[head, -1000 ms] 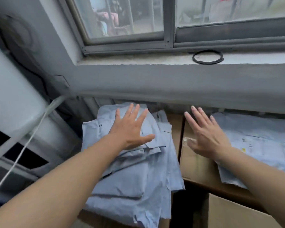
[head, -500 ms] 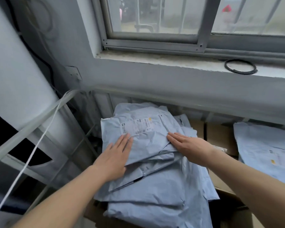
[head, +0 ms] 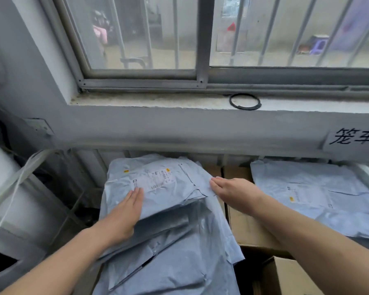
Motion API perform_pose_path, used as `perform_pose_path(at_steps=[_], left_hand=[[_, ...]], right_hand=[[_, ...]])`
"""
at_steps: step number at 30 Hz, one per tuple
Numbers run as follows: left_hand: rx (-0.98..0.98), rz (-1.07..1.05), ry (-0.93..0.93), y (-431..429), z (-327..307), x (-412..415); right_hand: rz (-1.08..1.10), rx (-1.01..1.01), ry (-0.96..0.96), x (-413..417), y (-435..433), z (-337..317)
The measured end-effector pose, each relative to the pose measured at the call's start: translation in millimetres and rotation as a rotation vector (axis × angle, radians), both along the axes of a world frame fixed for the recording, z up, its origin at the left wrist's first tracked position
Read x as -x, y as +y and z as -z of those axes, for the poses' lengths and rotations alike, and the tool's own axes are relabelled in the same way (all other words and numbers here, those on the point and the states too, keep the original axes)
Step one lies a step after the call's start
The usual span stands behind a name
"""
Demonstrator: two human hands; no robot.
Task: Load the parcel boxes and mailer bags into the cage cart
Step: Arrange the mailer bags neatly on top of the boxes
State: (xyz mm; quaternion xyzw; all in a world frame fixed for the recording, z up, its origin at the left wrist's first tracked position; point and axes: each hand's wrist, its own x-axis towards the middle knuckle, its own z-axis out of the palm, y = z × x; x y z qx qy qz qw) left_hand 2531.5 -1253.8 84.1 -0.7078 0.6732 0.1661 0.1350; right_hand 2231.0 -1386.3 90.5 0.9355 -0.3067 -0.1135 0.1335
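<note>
Both hands lie flat, holding nothing. The left hand [head: 124,216] rests palm down on the near left part of the top pale blue-grey plastic mailer bag [head: 166,188], its straight fingers reaching the edge of the white printed label. The right hand [head: 232,194] touches the bag's right edge with its fingers stretched out. Whether the thumb is tucked under that edge I cannot tell.

A second ago the hands were spread apart, the left on the pile and the right over the cardboard next to it. The right hand has since come across to the same bag, and the two now bracket it from either side. To me that looks like pressing and squaring the bag, not lifting it.

That bag sits on top of a slumping pile of similar grey-blue mailer bags [head: 175,262], stacked on brown cardboard parcel boxes [head: 245,226]. A second heap of mailer bags [head: 320,194] lies to the right on more boxes. A pale metal rail [head: 24,169] slants past on the left, which I take for the cage cart's frame. If so, this bag is already loaded and only needs settling.

A black ring [head: 244,101] lies on the window sill above, and a white handwritten sign [head: 354,138] hangs on the wall at right.
</note>
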Motion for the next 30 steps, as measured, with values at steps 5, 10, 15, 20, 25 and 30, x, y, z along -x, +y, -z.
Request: perform_pose_path(at_steps=[5,10,15,20,25,30], left_hand=[[0.115,0.061,0.079,-41.4,-12.9,56.2],[0.134,0.207,0.05,-76.0,7.6,154.1],[0.133,0.348,0.068,-91.8,20.3,245.9],[0.094,0.442,0.08,-97.4,25.6,310.6],[0.109,0.464,0.053,-107.1,31.0,343.1],[0.142,0.547,0.009,-115.5,34.3,353.9]], right_hand=[[0.119,0.049,-0.032,57.6,-32.2,-30.2],[0.266,0.027,0.037,158.6,-27.3,-34.1],[0.441,0.052,-0.007,258.1,-10.9,-9.2],[0.548,0.091,0.031,319.5,19.7,2.3],[0.68,0.023,0.054,342.4,25.0,25.8],[0.528,-0.03,-0.117,315.2,-4.8,29.9]])
